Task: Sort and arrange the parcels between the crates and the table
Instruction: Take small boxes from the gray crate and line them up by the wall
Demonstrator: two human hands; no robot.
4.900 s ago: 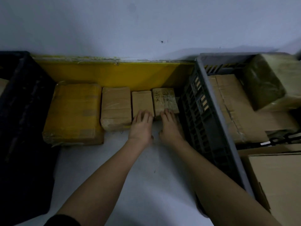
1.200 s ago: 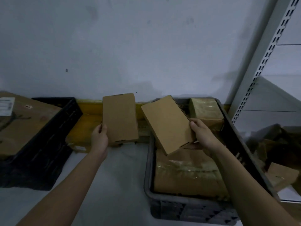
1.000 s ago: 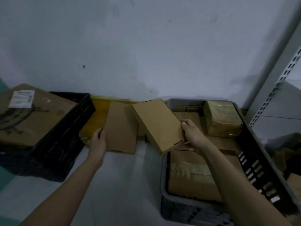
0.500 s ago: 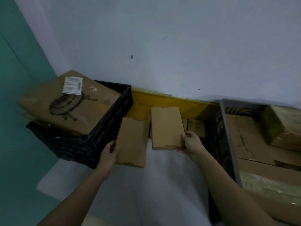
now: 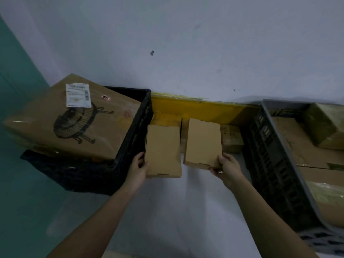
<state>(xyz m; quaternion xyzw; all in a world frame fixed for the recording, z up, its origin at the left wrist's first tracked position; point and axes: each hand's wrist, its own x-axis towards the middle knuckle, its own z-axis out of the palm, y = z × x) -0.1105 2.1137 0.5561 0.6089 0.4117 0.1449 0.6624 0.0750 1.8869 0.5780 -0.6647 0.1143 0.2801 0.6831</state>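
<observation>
White table (image 5: 186, 211) | left hand (image 5: 136, 171), right hand (image 5: 228, 169) grip unmarked cartons | label illegible

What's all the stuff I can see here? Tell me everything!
Flat cardboard boxes: 2, tan; left one in the left hand, right one in the right hand, over the table.
Parcels behind them: several, brown, on the table by the yellow strip; one shows clearly.
Big box with fan drawing: 1, brown, on the black crate.
Black crate: 1, left.
Grey crate: 1, right, holding taped parcels.
Yellow strip: 1, along the wall.
Table: 1, white.
Left hand: 1.
Right hand: 1.
</observation>
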